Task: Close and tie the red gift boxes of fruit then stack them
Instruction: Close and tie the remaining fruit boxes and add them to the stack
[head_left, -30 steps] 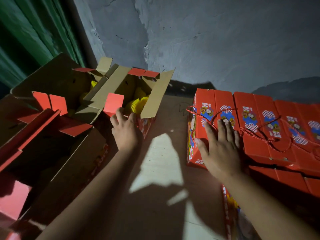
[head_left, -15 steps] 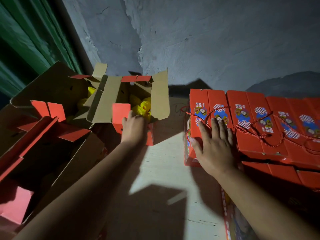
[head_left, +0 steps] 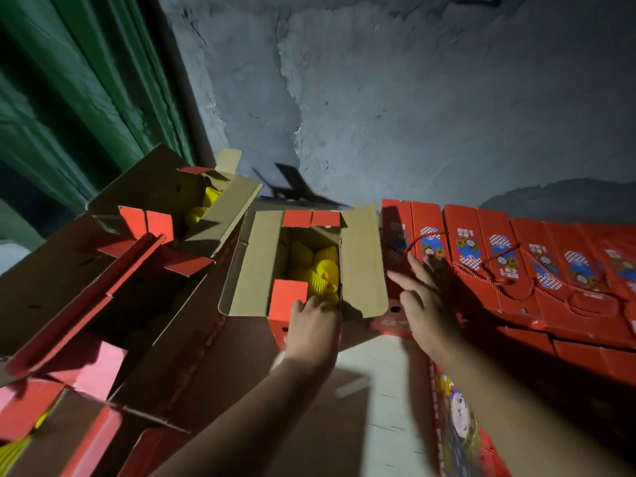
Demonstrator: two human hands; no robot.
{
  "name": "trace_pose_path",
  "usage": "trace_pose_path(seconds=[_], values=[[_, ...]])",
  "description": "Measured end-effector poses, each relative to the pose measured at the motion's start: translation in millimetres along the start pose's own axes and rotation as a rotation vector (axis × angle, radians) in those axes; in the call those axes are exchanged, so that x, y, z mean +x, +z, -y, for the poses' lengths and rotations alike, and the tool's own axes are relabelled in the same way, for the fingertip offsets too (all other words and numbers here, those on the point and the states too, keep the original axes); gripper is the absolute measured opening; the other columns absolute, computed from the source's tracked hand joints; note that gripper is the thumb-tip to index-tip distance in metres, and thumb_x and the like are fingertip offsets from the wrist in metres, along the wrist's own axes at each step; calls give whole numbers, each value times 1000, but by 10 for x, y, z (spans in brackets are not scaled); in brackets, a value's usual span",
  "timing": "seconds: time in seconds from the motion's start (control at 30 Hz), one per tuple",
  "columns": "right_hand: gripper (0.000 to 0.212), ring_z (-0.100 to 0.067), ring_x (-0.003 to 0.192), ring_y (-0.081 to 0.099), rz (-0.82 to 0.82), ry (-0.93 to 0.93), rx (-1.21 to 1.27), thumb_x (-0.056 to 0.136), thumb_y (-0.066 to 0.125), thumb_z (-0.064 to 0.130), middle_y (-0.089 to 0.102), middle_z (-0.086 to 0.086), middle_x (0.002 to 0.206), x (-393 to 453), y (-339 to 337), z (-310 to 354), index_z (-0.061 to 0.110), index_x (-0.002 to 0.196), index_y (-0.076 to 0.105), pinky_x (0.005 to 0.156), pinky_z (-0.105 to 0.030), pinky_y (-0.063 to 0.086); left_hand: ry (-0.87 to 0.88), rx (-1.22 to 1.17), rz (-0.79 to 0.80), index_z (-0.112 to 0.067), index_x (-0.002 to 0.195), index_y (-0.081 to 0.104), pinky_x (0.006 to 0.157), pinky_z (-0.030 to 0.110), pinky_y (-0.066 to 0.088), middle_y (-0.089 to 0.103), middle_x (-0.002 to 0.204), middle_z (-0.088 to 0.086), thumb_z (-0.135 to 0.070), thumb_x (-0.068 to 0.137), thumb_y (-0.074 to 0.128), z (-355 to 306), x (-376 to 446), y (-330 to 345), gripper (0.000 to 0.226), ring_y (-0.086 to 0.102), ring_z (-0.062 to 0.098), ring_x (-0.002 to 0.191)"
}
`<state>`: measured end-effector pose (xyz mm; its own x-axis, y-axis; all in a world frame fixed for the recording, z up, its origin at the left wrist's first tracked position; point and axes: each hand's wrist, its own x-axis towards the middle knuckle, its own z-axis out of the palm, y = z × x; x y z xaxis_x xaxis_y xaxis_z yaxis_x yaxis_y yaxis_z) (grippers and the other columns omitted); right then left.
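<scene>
Left hand [head_left: 311, 325] grips near edge of open box [head_left: 303, 266], now dragged in beside closed boxes [head_left: 499, 263]. Right hand [head_left: 426, 304] lifted off them, fingers spread, hovering just right. Flaps up, fruit [head_left: 320, 270] showing; closing next, likely.

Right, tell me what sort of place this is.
Probably a storeroom or packing corner for fruit, not a shop front. A bare cracked plaster wall, a row of closed red gift boxes stacked along it, and open boxes of yellow net-wrapped fruit waiting to be closed.
</scene>
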<state>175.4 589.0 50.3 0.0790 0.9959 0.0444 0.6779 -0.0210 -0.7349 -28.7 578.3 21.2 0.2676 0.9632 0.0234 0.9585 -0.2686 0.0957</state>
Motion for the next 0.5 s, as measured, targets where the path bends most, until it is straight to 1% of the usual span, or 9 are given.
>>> trace_pose_path(seconds=[0.07,0.13,0.2,0.27,0.33,0.37,0.43,0.47,0.5], values=[[51,-10,150,31,-31,64,195,93,35,30,46,7,156,-313,36,165,25,131,69,123,-26,21,24,0,38,-23,102,73,86,42,33,65,105,0,-14,88,55,-91,-251,11,25,52,27,108],[38,-15,135,52,-68,215,396,102,47,43,63,4,138,-630,81,294,25,127,69,110,-20,39,56,1,78,-23,102,72,87,44,34,65,106,1,-11,84,56,-203,-521,-1,27,52,29,109],[43,-11,126,58,-55,274,441,101,57,47,65,9,131,-920,105,385,20,133,64,94,-10,42,81,4,111,-24,104,71,88,44,33,64,108,1,-11,84,59,-323,-802,-27,27,52,29,111],[43,-9,120,57,-29,351,416,100,64,38,62,10,127,-1205,133,418,16,137,59,88,-13,42,102,14,150,-24,112,70,89,45,33,63,113,1,-12,88,56,-442,-1097,-41,30,50,29,114],[33,-21,114,64,-37,442,411,98,66,18,68,-1,120,-1525,167,375,8,130,62,83,-21,47,132,10,199,-23,120,67,93,46,33,62,119,3,-20,95,41,-550,-1420,-68,37,48,30,118],[31,-27,113,65,-47,487,403,97,64,12,70,-8,118,-1702,173,351,5,127,62,84,-27,49,144,-12,219,-22,123,66,94,46,32,62,122,4,-28,95,25,-589,-1585,-103,50,47,30,120],[31,-32,115,64,-64,556,369,97,63,8,68,-14,122,-2095,168,296,3,128,62,94,-35,49,199,-57,227,-21,125,65,96,46,32,62,125,5,-38,81,-5,-660,-1926,-157,85,46,31,123],[33,-32,119,62,-64,574,349,97,63,9,67,-15,126,-2294,156,283,4,130,61,100,-38,48,212,-65,236,-22,125,65,97,46,32,62,127,4,-40,79,-8,-694,-2111,-176,88,46,31,123],[36,-33,122,60,-54,590,324,98,64,12,65,-14,129,-2504,136,277,4,132,60,104,-41,46,223,-54,249,-23,124,65,98,46,32,61,128,2,-40,84,-3,-729,-2298,-186,81,46,30,123]])
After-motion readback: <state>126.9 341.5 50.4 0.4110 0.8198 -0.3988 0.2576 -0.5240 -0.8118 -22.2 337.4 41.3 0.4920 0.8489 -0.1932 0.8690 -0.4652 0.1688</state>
